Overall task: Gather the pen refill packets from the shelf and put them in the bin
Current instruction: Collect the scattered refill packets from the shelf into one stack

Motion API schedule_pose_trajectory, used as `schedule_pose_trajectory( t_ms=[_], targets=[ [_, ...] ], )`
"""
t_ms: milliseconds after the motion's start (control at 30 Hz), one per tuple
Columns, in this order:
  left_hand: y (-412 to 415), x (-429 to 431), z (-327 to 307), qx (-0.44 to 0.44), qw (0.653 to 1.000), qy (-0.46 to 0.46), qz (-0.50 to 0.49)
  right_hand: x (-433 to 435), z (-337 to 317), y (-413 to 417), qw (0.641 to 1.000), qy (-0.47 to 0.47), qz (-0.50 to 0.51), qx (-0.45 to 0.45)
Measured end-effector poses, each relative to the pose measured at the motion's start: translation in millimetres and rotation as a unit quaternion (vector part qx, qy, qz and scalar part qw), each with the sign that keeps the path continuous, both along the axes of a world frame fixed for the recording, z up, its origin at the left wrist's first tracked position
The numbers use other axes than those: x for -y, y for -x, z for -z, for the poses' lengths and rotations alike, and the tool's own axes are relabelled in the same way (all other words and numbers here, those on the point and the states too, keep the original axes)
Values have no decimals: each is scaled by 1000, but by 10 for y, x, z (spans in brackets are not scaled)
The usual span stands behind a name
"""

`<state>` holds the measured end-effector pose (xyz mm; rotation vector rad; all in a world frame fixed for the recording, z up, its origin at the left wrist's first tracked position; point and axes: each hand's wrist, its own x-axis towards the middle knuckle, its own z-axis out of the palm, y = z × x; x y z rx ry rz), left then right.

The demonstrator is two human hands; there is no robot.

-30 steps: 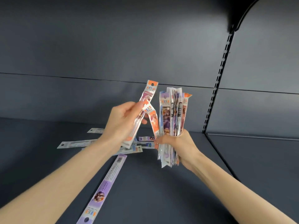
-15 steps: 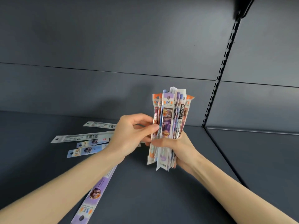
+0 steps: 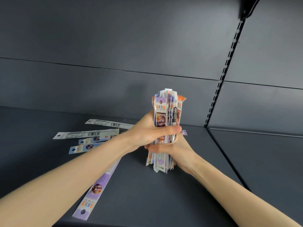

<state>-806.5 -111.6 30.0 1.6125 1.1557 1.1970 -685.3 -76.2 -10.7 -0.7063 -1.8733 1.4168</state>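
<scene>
Left hand (image 3: 147, 133) is curled round a fat bundle of pen refill packets (image 3: 165, 112), and its thumb lies across the front of the bundle. Right hand (image 3: 178, 153) grips the same bundle just below, with its thumb across the front too. The two hands touch each other. The bundle stands straight up over the shelf (image 3: 164, 202), near the back. Its top ends stick up over the left hand and its bottom ends hang down under the right hand. It is hard to tell if they touch the shelf. The front packet is purple with a cartoon picture on it. Some others have orange tops.

More packets lie flat on the dark grey shelf, to the left of the hands. A long purple packet (image 3: 96, 189) lies closest to the front edge, slanting, and part of it is hidden under the left arm. Behind it lies a blue packet (image 3: 82, 149), with a second blue packet (image 3: 91, 140) just beside it. Behind those lies a white packet (image 3: 86, 134) with a bar code, and a second white packet (image 3: 108, 124) lies furthest back. A tiny purple tip (image 3: 184, 132) peeks out just to the right of the hands.

The back wall (image 3: 114, 46) is dark grey as well. A black post with slots (image 3: 224, 71) runs up the wall on the right.
</scene>
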Motion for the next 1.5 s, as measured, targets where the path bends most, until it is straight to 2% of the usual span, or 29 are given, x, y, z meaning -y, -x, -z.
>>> schedule_pose_trajectory(
  t_ms=[233,400,467,567,667,700,867,1000,1167,1333,1500],
  targets=[
    [38,37,-15,-24,1000,-11,-13,59,-51,39,1000,6,15,-5],
    [479,212,-74,-62,998,0,18,80,-105,213,1000,21,18,10],
    [839,235,-26,-129,991,-2,-27,66,-168,318,999,23,24,8],
    [1476,208,60,-261,956,25,-135,30,-267,508,999,22,30,-6],
    [2020,91,225,-414,898,61,-135,10,-287,755,999,19,37,-8],
    [2156,34,283,-441,887,73,-117,4,-284,850,999,18,42,-6],
    [2461,-255,376,-451,885,119,5,-25,-279,1264,997,6,73,2],
    [2529,-467,402,-518,855,30,-19,-68,-266,1465,993,3,114,-1],
    [2611,-567,385,-456,890,29,7,-96,-193,1555,988,2,157,8],
    [2845,-604,297,-473,878,65,13,-144,-149,1588,987,2,161,5],
    [2805,-641,356,-437,896,64,35,-159,-106,1620,987,2,159,4]
  ],
)
